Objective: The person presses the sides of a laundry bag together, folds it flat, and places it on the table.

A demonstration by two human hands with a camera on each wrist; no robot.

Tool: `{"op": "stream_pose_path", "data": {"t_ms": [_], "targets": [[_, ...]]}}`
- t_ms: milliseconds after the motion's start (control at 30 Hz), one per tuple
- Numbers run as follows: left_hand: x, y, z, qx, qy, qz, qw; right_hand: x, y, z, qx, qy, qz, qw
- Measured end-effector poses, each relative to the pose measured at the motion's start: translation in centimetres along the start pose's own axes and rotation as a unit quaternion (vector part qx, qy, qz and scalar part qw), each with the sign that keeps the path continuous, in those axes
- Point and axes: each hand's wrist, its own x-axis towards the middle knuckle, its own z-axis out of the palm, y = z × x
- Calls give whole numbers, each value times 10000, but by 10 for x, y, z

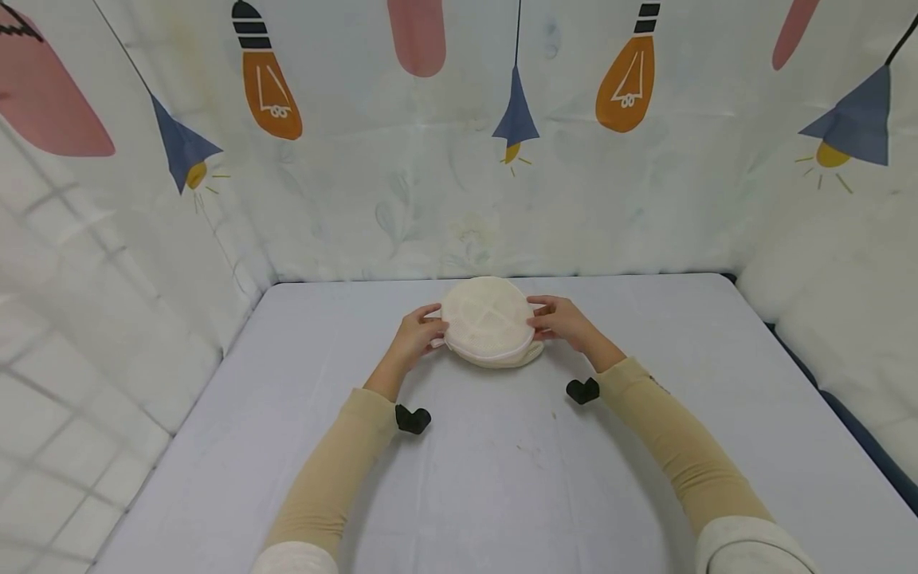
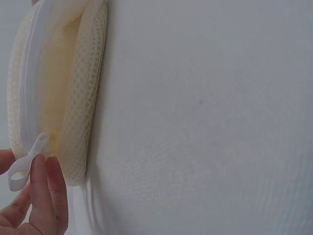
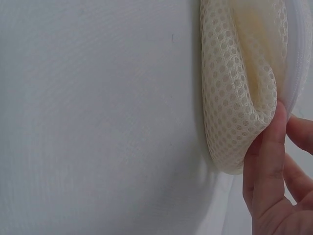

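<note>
The round cream net bag [image 1: 489, 317] is near the far edge of the pale table [image 1: 488, 478], close to the cloth wall [image 1: 323, 207]. The left hand [image 1: 413, 339] pinches one side, by a little white loop [image 2: 36, 148]. The right hand [image 1: 562, 321] pinches the other side. Fingers [image 3: 271, 159] hide bits of the bag's edge. Blue lamps [image 1: 516, 115] and orange bulbs [image 1: 627, 88] are pictures on the wall. A black lump [image 1: 413, 419] sits by each sleeve [image 1: 337, 462].
</note>
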Motion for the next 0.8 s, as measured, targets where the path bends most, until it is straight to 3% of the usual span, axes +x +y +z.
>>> {"op": "stream_pose_path", "data": {"t_ms": [300, 800], "targets": [[-2, 1, 2, 263, 22, 27, 9996, 1, 2, 0, -125, 4, 30, 9999], [1, 1, 2, 306, -31, -67, 9995, 1, 1, 0, -104, -43, 46, 9999]]}}
